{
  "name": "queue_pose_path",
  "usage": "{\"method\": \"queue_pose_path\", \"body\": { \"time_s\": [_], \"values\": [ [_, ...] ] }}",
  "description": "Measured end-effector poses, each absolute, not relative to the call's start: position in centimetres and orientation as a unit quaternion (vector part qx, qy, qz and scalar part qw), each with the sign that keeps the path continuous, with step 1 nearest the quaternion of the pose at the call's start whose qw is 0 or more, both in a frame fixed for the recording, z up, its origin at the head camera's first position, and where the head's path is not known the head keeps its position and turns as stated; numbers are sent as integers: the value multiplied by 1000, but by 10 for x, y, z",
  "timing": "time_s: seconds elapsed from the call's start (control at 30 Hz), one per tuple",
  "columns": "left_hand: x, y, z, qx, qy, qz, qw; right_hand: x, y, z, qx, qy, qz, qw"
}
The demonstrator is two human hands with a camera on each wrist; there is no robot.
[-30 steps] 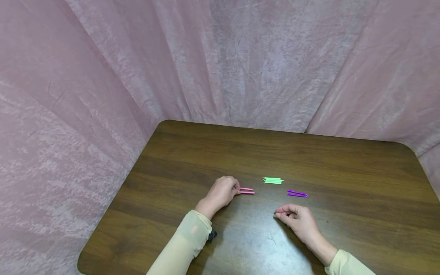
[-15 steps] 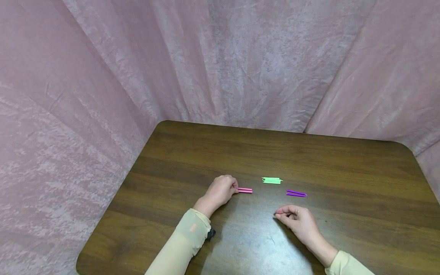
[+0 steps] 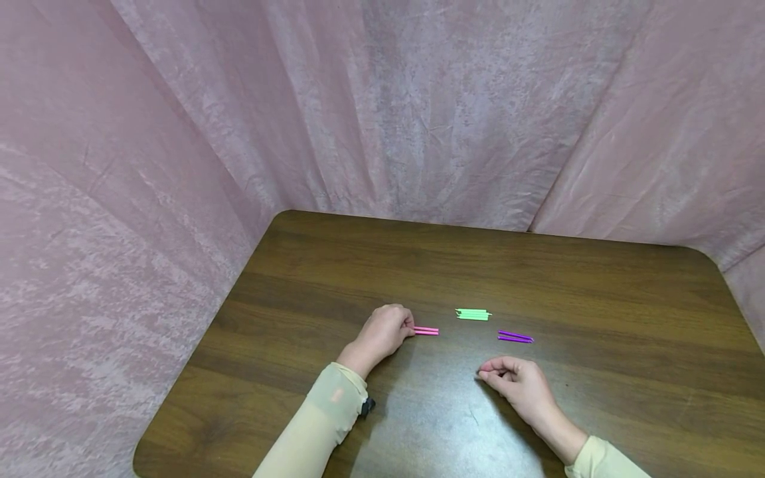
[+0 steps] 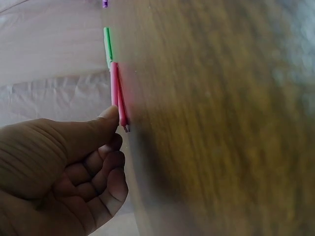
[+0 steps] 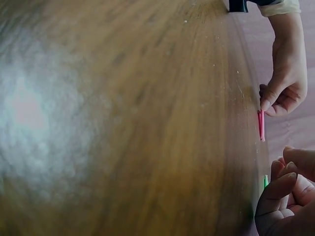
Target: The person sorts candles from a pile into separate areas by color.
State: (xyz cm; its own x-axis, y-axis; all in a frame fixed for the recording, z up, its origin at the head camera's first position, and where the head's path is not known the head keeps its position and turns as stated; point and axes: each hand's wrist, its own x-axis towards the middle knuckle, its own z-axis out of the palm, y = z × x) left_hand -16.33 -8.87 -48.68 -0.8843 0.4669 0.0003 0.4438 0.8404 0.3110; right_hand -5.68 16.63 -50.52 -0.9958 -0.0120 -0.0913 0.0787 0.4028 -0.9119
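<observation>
Two thin pink candles (image 3: 427,330) lie side by side on the wooden table, their left ends hidden by my left hand (image 3: 382,330) in the head view. Thumb and forefinger of that hand pinch the end of one pink candle (image 4: 114,83); the other candle's wick end shows beside the fingertips in the left wrist view. My right hand (image 3: 518,385) is low at the table in front of the purple candles (image 3: 515,336), fingers loosely curled, with nothing seen in them. Behind, several light green candles (image 3: 473,314) lie in a tight row.
The brown wooden table (image 3: 287,292) has rounded corners. Pink velvet curtains (image 3: 454,119) hang along its far and left sides. A black object (image 3: 367,407) sits at my left wrist, and light shines off the table (image 3: 466,425) between the forearms.
The pink candle in my left hand has come closer to the other one, narrowing the gap until they lie together. The right hand and the green and purple candles have stayed put.
</observation>
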Motion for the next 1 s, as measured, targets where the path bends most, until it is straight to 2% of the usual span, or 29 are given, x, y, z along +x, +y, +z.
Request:
{"method": "queue_pose_path", "body": {
  "time_s": [0.63,1.0],
  "values": [
    [-164,-89,-489,236,958,158,32,-57,168,-502,27,840,-540,48],
    [-159,-87,-486,224,959,175,16,-59,174,-499,39,845,-532,32]
  ]
}}
